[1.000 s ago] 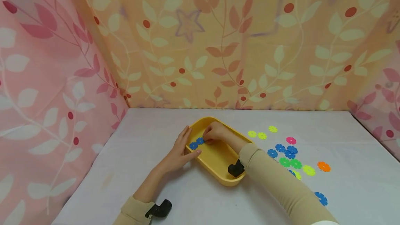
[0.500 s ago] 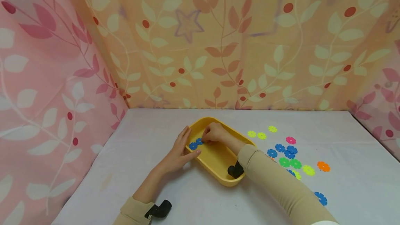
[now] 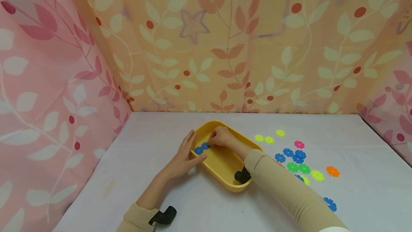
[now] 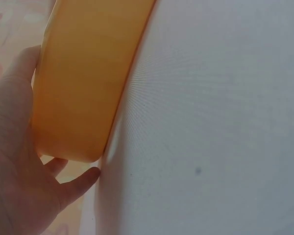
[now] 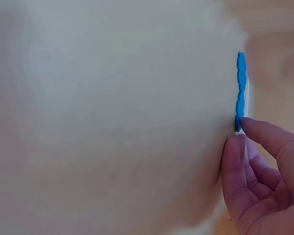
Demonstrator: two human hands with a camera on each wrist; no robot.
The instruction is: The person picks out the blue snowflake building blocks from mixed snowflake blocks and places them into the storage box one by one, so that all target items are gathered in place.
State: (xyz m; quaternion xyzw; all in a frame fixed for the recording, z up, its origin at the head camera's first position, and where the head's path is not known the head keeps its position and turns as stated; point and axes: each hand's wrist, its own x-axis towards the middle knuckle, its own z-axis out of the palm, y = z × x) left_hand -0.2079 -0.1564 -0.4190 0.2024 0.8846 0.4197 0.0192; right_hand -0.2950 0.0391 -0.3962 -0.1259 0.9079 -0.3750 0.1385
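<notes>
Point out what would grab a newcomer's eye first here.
Probably the yellow tray near the middle of the white table, with the right hand inside it beside two blue flower-shaped discs toward its left end. Next might come the multicoloured discs scattered right of the tray, then the orange floral curtain behind the table.

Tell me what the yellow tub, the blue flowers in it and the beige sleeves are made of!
Yellow tub: probably plastic, smooth with a soft shine; its walls curve without seams.
Blue flowers: likely plastic too, fairly dull; they look thin and flat, with neatly notched edges.
Beige sleeves: surely cloth, not shiny; they wrinkle softly and have folded cuffs.
</notes>
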